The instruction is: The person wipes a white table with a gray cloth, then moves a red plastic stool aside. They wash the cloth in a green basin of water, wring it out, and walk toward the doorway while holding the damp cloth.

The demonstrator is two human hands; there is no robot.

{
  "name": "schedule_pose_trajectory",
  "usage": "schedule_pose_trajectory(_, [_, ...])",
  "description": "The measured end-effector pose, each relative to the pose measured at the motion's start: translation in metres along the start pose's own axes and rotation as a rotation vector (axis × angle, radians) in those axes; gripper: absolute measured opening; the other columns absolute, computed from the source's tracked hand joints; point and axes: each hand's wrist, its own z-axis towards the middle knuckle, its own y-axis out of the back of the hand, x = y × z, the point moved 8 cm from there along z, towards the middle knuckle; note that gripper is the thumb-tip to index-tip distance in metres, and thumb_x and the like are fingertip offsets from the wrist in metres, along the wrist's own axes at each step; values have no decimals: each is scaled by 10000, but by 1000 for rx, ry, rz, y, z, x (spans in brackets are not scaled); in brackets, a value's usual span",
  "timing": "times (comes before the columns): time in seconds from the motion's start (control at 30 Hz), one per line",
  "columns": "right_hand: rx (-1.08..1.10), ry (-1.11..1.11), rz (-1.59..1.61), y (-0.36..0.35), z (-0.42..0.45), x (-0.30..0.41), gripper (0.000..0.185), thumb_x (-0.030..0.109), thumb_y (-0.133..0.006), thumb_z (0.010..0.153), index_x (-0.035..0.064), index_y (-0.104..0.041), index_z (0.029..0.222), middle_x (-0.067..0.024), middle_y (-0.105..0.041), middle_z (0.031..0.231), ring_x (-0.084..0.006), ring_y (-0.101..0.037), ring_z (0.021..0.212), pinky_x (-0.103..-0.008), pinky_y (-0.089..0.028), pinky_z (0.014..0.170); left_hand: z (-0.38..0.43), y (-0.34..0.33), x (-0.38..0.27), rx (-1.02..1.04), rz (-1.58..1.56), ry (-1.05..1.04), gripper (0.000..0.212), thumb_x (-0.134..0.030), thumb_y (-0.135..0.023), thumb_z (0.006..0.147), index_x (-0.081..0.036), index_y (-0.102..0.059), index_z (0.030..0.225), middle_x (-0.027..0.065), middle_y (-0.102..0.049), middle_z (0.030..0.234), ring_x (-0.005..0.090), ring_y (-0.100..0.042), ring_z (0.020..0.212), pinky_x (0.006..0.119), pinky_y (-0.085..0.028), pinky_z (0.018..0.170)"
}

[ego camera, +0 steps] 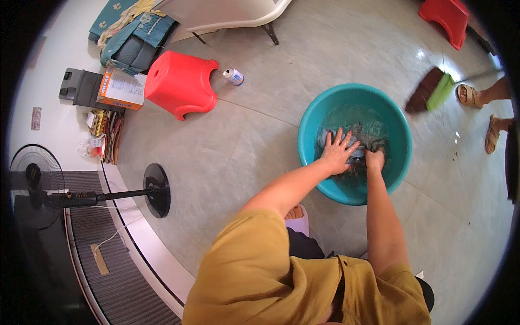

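Note:
In front of me a round teal plastic basin stands on the floor with water in it. Dark grey cloth lies bunched in the water, partly under the surface. My left hand rests palm down on the cloth, its fingers spread. Just right of it, my right hand is in the basin with its fingers curled around part of the cloth. The fingertips of that hand are hidden in the dark cloth and water.
A red plastic stool and a drink can stand to the left. Farther left is a black pedestal fan. At right, a person in sandals stands by a blurred broom. Another red stool is beyond.

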Motion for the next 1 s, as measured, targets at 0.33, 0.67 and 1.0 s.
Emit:
schedule_pose_trajectory(0.33, [89,-24,-6,10,3,3,649,292,-742,684,-31,-497,1191,-264,-559,1152,-394,-529,1090,-417,-423,920,14,-10,13,174,71,-11,835,-511,-674,702,-243,-316,1407,144,-238,1470,389,-118,1371,589,-77,1079])
schedule_pose_trajectory(0.67, [-339,262,520,64,-17,29,755,191,-730,717,41,-329,1338,-219,-521,1208,-374,-472,1171,-411,-403,940,9,-11,35,25,-47,115,248,-238,-641,775,-121,-612,991,150,-558,1097,342,-492,1113,530,-345,952])
schedule_pose_trajectory(1.0, [-60,414,-130,100,-37,62,332,139,-735,669,46,-659,979,-165,-586,1028,-330,-564,939,-412,-467,808,1,60,72,-453,-541,397,87,-130,-563,803,-97,-614,865,125,-616,912,359,-569,884,463,-444,737])
